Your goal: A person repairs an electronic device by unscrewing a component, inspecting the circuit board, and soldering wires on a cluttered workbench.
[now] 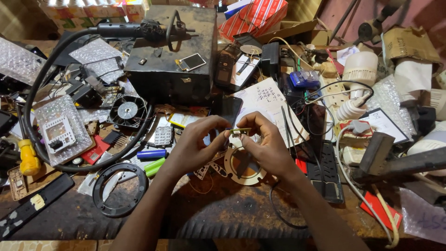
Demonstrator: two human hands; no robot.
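- small circuit board [239, 132]: held above the table [223, 209], long axis lying left-to-right.
- left hand [197, 144]: fingers pinched on its left end.
- right hand [265, 144]: fingers pinched on its right end; both equally near.

Counted two hands, left [193, 146] and right [265, 146], sharing one small green circuit board [239, 132] between the fingertips. Found two cylindrical cells, one blue [151, 154] and one green [154, 166]. Noted one black metal box [167, 65], one cooling fan [127, 110], one black plastic ring [119, 189], one pale flat ring [244, 167], one yellow-handled tool [29, 158], one spiral lamp bulb [351, 109], one white round bulb [361, 68], one red striped carton [253, 16], one black power strip [327, 169], one handwritten sheet of paper [267, 100]. Loose scraps on the worktop [223, 218] too many and too tangled to number.
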